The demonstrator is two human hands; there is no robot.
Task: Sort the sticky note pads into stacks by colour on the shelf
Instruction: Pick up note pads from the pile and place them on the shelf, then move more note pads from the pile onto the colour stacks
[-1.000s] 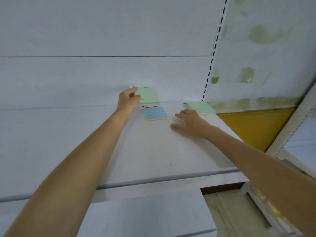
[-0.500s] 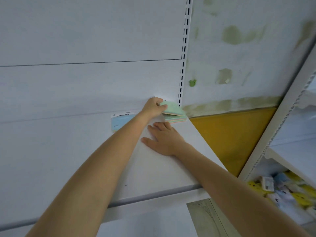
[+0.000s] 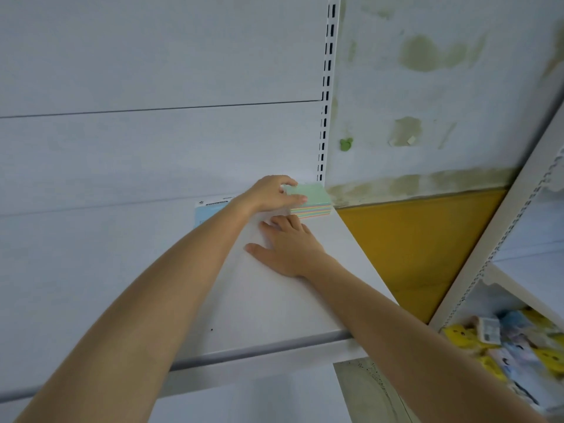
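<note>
Your left grip has thumb and fingers curled round the left edge of the green stack, which sits in the back right corner of the shelf, close to the slotted upright. Your right grip lies flat and spread on the shelf, holding nothing, its fingertips just short of the stack's front. By the look of it the greens are gathered and only need squaring. The blue pad lies apart to the left, half hidden behind your left forearm, so blue seems to have its own place. Count: one green-topped stack, its striped edge too fine to tell how many pads it holds; one blue pad in view; no other loose pads showing on this shelf
</note>
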